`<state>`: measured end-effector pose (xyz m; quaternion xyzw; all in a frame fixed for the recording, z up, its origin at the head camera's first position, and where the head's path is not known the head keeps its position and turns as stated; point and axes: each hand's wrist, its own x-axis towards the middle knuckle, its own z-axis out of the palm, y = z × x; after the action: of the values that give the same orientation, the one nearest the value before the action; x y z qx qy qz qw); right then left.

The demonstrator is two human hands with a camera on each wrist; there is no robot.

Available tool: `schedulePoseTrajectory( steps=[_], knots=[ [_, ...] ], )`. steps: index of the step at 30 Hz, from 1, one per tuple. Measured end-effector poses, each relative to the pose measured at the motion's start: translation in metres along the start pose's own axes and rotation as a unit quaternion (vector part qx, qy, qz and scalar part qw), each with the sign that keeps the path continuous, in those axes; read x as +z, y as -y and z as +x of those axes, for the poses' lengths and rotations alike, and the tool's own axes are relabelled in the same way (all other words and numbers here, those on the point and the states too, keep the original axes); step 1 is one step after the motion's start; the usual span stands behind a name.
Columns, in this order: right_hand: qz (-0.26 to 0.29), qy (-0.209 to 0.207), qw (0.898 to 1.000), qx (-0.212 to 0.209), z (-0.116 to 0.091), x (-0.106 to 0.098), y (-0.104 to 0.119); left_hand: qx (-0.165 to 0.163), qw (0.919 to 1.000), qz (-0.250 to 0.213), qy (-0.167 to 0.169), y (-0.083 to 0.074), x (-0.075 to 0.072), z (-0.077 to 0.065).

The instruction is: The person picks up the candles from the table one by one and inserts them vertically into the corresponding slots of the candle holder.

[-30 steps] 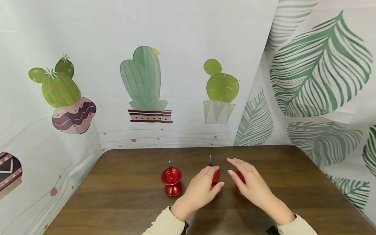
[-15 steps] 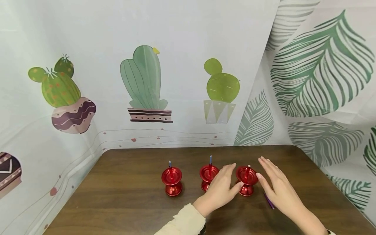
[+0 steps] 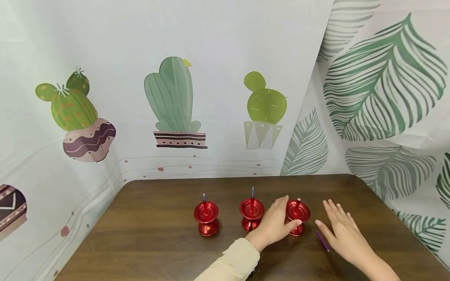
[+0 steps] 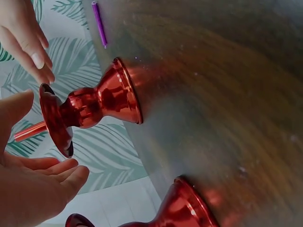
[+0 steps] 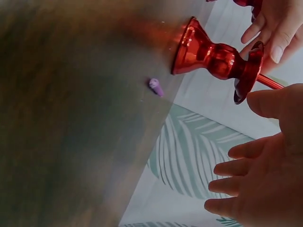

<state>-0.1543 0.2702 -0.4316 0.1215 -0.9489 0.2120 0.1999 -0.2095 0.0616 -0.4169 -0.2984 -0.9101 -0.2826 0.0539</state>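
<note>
Three shiny red candle holders stand in a row on the table. A slim blue candle rises from the left holder (image 3: 208,228) and another from the middle holder (image 3: 251,224). The right holder (image 3: 304,212) shows only its bare red tube. My left hand (image 3: 272,223) reaches about the right holder's dish, thumb on the near side, fingers extended; contact is hard to tell. To the right, my right hand (image 3: 347,238) hovers with spread, relaxed fingers and holds nothing. A thin purple candle (image 3: 322,240) lies on the table between that hand and the right holder.
The dark wooden table (image 3: 151,218) runs back to a white cloth (image 3: 218,89) printed with cacti. A leaf-printed cloth (image 3: 379,86) hangs along the right side, beyond the table edge.
Both hands have moved right, the left from the middle holder to the right one. The right hand has left the right holder, which now shows along with the purple candle.
</note>
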Motion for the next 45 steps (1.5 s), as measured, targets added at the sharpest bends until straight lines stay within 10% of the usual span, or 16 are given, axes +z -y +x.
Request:
schedulePoseTrajectory(
  steps=[27, 45],
  knots=[
    [-0.064, 0.236, 0.967, 0.071, -0.003, 0.014, -0.019, -0.043, 0.9982, 0.026, 0.032, -0.002, 0.003, 0.007],
    [-0.103, 0.082, 0.99, -0.042, -0.002, 0.024, -0.002, -0.046, 0.9981, 0.035, 0.023, -0.003, 0.003, 0.007]
  ],
)
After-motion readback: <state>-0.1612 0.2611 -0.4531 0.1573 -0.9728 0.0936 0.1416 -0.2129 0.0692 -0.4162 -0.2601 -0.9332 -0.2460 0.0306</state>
